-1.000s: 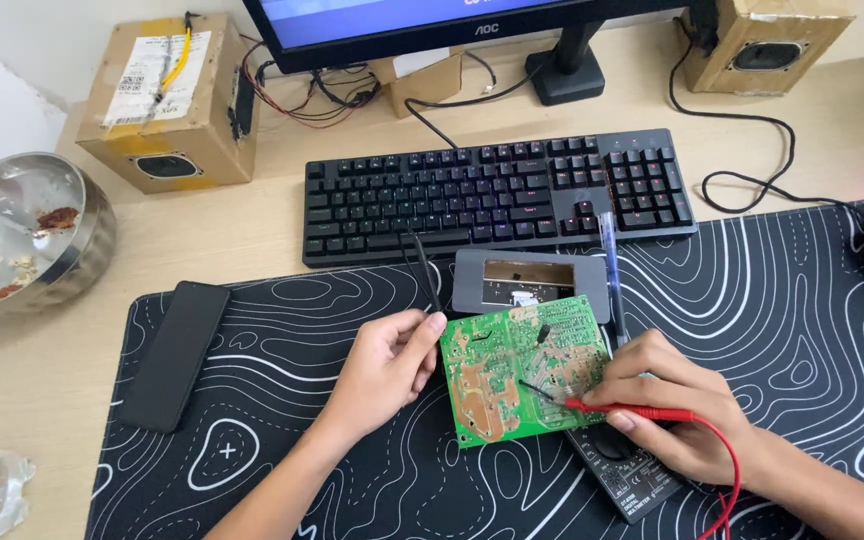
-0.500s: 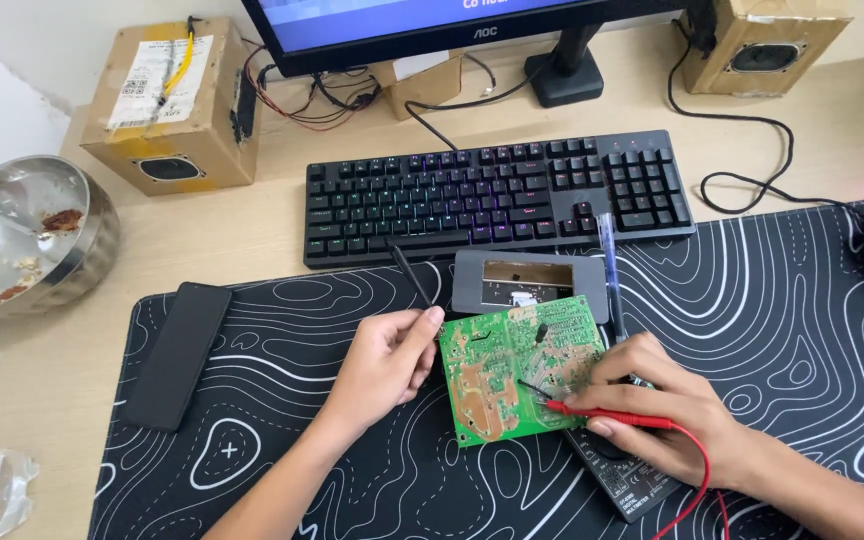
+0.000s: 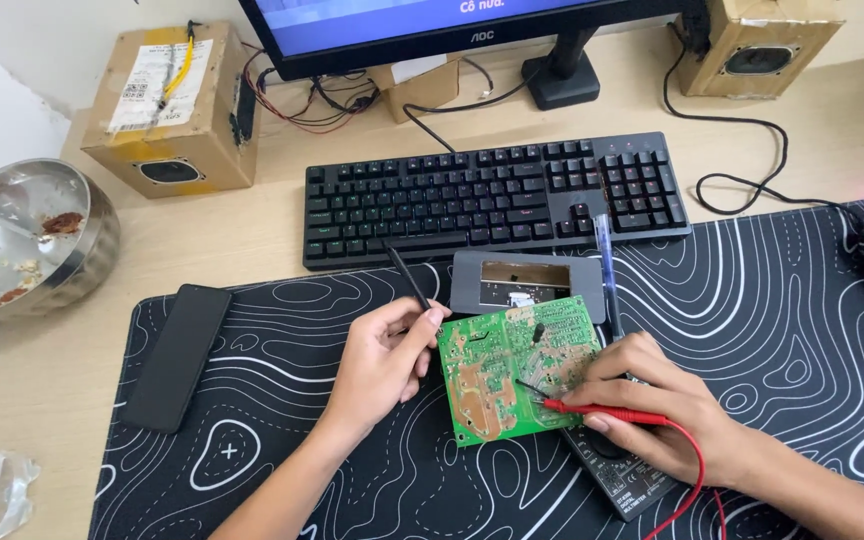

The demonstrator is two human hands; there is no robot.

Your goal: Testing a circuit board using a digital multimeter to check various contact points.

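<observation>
A green circuit board [image 3: 512, 368] lies solder side up on the black patterned desk mat [image 3: 772, 330]. My left hand [image 3: 384, 362] grips a thin black probe [image 3: 407, 278] at the board's left edge; the probe's free end points up toward the keyboard. My right hand [image 3: 652, 400] pinches a red probe [image 3: 592, 408] whose tip rests on the board's middle. The red lead trails off toward the bottom edge. A dark multimeter [image 3: 624, 478] lies partly under my right hand.
A black keyboard [image 3: 492, 195] sits behind the mat, with a grey frame-like plate [image 3: 514, 283] and a blue pen [image 3: 607, 270] in front of it. A black phone [image 3: 177, 352] lies left, a metal bowl [image 3: 27, 235] far left, cardboard speaker boxes [image 3: 172, 110] and a monitor stand [image 3: 562, 75] at the back.
The red probe's tip has shifted slightly on the board as my right hand slid a little down. My left hand and the black probe have stayed almost still.
</observation>
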